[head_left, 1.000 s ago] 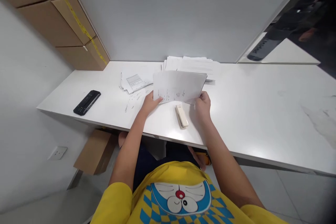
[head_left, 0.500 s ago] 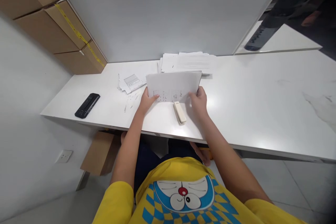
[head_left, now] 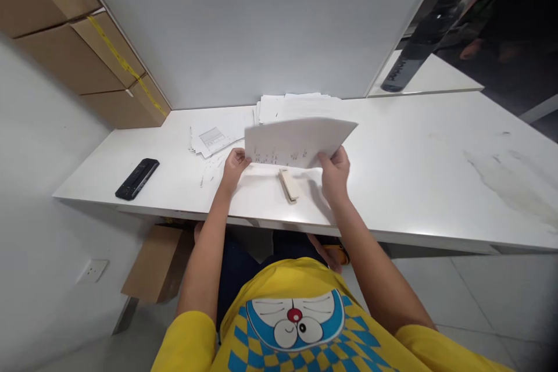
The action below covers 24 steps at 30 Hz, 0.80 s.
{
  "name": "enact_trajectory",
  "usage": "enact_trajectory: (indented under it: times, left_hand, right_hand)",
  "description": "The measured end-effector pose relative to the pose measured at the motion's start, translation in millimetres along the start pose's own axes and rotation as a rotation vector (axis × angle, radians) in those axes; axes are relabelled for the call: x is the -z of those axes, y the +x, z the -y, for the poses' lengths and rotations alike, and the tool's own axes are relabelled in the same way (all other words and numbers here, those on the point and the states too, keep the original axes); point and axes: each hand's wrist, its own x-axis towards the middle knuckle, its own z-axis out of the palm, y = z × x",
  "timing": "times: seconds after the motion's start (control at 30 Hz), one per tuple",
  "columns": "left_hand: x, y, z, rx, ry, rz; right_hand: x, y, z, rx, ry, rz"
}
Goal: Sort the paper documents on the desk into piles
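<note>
Both of my hands hold a thin sheaf of white printed sheets [head_left: 296, 140] above the white desk [head_left: 414, 186]. My left hand [head_left: 234, 164] pinches its lower left corner and my right hand [head_left: 335, 170] grips its lower right corner. The sheets are lifted and tilted, their far edge raised. A cream stapler [head_left: 288, 185] lies on the desk right under the sheets, between my hands.
A stack of white papers [head_left: 296, 106] lies by the back wall, and loose printed sheets [head_left: 213, 138] lie left of it. A black flat device [head_left: 136, 178] rests near the desk's left edge. Cardboard boxes [head_left: 78, 40] stand at the left wall, another box [head_left: 159, 261] under the desk.
The sheaf stood on edge on the desk; now both hands have raised it off the surface and tipped it flatter, above the stapler. The camera view has shifted slightly.
</note>
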Motion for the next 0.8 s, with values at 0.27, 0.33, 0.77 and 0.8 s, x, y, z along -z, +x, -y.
enact_trajectory:
  times: [0.27,0.33,0.77,0.8]
  left_hand:
    - [-1.7,-8.3,-2.0,-0.031,0.015,-0.002]
    - [-2.9,-7.3,0.0,-0.027,0.053,0.018]
    - [-79.5,-67.4,-13.8,-0.232,0.617,0.517]
    - [-85.0,-71.4,-15.0,-0.236,0.648,0.539]
  right_hand:
    - [115.1,-46.6,61.8,-0.682,-0.287,0.54]
    - [135.2,-58.1,68.9,-0.733,-0.447,0.531]
    - [153.0,-51.7,70.6,-0.685,-0.529,0.257]
    - [152.0,-51.4,69.3,-0.676,-0.528,0.261]
